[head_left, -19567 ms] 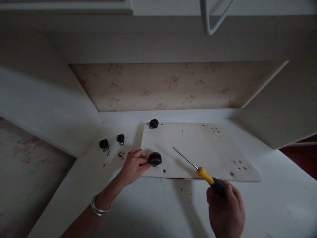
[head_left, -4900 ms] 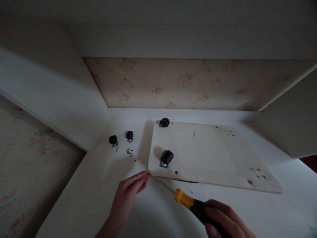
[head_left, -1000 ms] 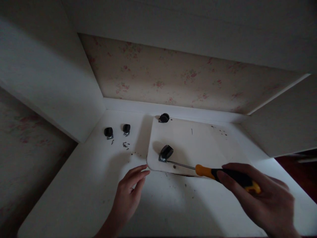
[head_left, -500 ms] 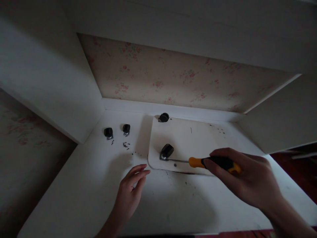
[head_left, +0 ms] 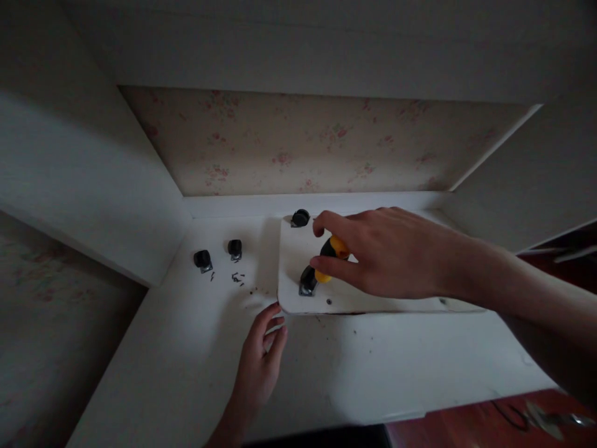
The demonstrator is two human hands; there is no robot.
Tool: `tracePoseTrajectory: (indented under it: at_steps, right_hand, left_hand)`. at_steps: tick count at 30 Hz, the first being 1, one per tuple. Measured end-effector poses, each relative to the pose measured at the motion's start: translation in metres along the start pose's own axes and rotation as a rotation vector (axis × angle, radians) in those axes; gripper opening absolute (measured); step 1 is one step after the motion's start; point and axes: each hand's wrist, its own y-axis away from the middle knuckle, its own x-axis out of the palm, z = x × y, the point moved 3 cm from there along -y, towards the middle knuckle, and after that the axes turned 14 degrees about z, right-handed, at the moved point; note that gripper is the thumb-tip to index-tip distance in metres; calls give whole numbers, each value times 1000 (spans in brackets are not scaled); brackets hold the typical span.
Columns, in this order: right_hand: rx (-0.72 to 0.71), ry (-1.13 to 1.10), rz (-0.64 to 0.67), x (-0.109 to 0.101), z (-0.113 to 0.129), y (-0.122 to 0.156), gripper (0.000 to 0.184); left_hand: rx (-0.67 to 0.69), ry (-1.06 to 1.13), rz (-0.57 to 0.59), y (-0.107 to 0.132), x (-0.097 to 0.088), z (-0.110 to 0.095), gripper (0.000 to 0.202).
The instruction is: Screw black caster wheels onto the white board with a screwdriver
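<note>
My right hand [head_left: 387, 255] is closed round the yellow and black screwdriver [head_left: 331, 256], held steeply over the black caster wheel [head_left: 306, 281] at the near left corner of the white board [head_left: 382, 305]. The tool's shaft is hidden behind the handle and my fingers. My left hand [head_left: 263, 354] lies open on the white surface, fingertips at the board's near left corner. A second caster [head_left: 300, 218] sits at the board's far left corner.
Two loose casters [head_left: 202, 259] [head_left: 234, 248] and several small dark screws [head_left: 237, 277] lie on the white surface left of the board. White panels rise on the left and right, with floral paper behind. A dark red floor [head_left: 489, 417] shows at bottom right.
My right hand has swung the screwdriver from lying low and sideways to standing steeply over the near caster. The left hand has stayed by the board's corner.
</note>
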Motion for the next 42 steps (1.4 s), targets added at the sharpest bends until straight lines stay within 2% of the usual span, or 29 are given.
tracePoseTrajectory:
  at_steps: [4, 7, 9, 13, 16, 19, 21, 24, 26, 29, 32, 36, 42]
  right_hand:
    - [-43, 40, 20, -2, 4, -5, 36]
    - [-45, 73, 17, -4, 6, -7, 43]
    - [-50, 57, 35, -6, 6, -6, 46]
    - [-70, 16, 120, -8, 2, -4, 43]
    - [-26, 87, 104, -10, 1, -6, 41]
    - [17, 160, 80, -12, 1, -7, 46]
    - [24, 172, 87, -13, 1, -5, 48]
    - [3, 111, 127, -13, -2, 2, 47]
    - [-25, 42, 162, -12, -4, 6, 45]
    - [-53, 5, 173, -11, -6, 9, 38]
    - [-26, 68, 146, -9, -7, 7, 34]
    - [-28, 110, 126, -7, -10, 6, 41]
    - [-34, 43, 144, -4, -13, 10, 41]
  left_hand:
    - [25, -28, 14, 0, 2, 4, 40]
    - [66, -82, 1, -2, 0, 5, 37]
    - [101, -157, -17, -3, -4, -3, 33]
    - [171, -311, -6, -12, -11, -43, 26]
    - [306, -420, 24, -28, -11, -82, 25]
    - [366, -555, 115, -51, -8, -102, 26]
    - [357, -657, 173, -65, -9, -100, 21]
    - [284, -755, 179, -81, -13, -79, 20]
    - [257, -752, 177, -86, -16, -64, 26]
    - [287, -722, 187, -90, -15, -51, 33]
    - [331, -739, 204, -94, -10, -49, 32]
    - [374, -791, 181, -97, -6, -50, 29]
    - [342, -802, 162, -95, -5, -48, 31]
